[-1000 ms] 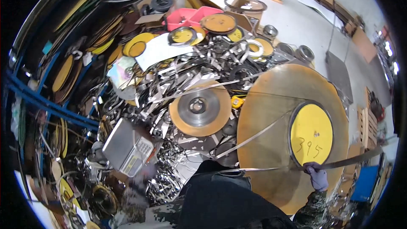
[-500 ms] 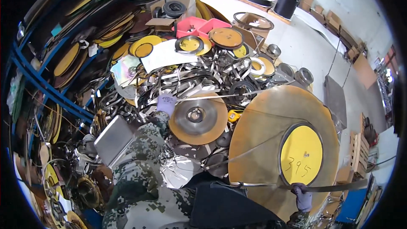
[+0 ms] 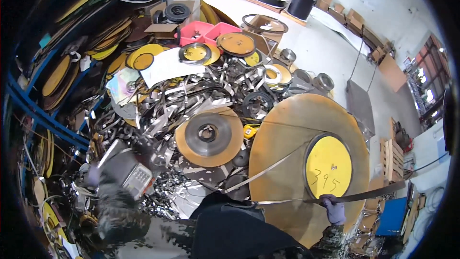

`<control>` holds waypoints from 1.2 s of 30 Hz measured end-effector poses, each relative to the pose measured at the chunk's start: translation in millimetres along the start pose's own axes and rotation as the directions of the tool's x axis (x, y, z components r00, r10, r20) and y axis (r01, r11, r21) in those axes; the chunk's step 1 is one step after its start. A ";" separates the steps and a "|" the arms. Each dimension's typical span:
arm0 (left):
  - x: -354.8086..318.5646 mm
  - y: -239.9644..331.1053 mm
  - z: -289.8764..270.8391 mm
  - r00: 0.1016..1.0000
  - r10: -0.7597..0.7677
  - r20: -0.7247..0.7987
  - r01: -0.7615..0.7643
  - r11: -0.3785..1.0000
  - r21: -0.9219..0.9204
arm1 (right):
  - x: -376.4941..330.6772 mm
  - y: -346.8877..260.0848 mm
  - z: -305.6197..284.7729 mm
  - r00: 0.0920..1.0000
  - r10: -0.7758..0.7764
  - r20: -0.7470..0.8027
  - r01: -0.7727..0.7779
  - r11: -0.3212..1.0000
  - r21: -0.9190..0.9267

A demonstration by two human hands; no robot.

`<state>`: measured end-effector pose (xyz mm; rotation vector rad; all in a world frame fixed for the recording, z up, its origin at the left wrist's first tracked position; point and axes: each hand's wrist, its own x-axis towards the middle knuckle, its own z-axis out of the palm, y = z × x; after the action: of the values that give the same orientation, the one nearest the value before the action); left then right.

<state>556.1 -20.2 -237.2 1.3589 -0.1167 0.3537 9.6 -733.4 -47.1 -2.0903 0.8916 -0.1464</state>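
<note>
My right hand (image 3: 334, 209), in a pale purple glove, is closed on a dark metal strip (image 3: 376, 193). The strip crosses the lower face of a large round amber disc (image 3: 278, 158) with a yellow centre (image 3: 335, 163). At the lower left, my left hand (image 3: 97, 174), gloved alike, is smeared by motion and its fingers cannot be made out. It is nearest to a grey device with a keypad (image 3: 139, 178). A smaller amber disc (image 3: 232, 148) carrying a coil of metal strip (image 3: 195, 136) lies between the hands, farther off. Beside it sits a yellow tape measure (image 3: 249, 131).
Metal strip scraps (image 3: 187, 93) cover the bench. Behind them stand pink bins (image 3: 211, 31), a white sheet (image 3: 167, 67) and more round discs (image 3: 237, 43). Blue shelving (image 3: 48, 115) with stacked discs rises at left. A wooden pallet (image 3: 393, 158) is at right.
My left hand has left the strip beside the coil and moved left and down to the keypad device, whose keypad now shows. My right hand stays on the strip. The view has shifted.
</note>
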 end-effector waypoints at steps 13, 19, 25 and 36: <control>-51.5 16.3 81.5 0.997 0.081 0.008 -0.060 0.663 0.746 | 23.6 -34.2 24.9 0.997 -0.078 0.000 0.078 0.994 0.070; -104.5 65.8 279.4 0.926 0.031 0.376 -0.301 0.662 0.687 | 25.3 -14.8 21.4 0.996 -0.094 -0.010 0.094 0.995 0.043; -123.5 34.0 470.4 0.605 -0.276 0.747 -0.744 0.138 0.653 | 19.3 -28.6 30.4 0.998 -0.060 -0.021 0.061 0.997 0.053; -63.8 108.2 385.6 0.943 -0.245 0.226 -0.006 0.665 0.747 | 22.2 -36.3 17.1 0.982 -0.185 -0.041 0.181 0.979 -0.090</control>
<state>508.8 -387.4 -71.9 2.2352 -0.1483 0.0505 52.5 -722.1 -35.7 -2.2572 0.7439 -0.2613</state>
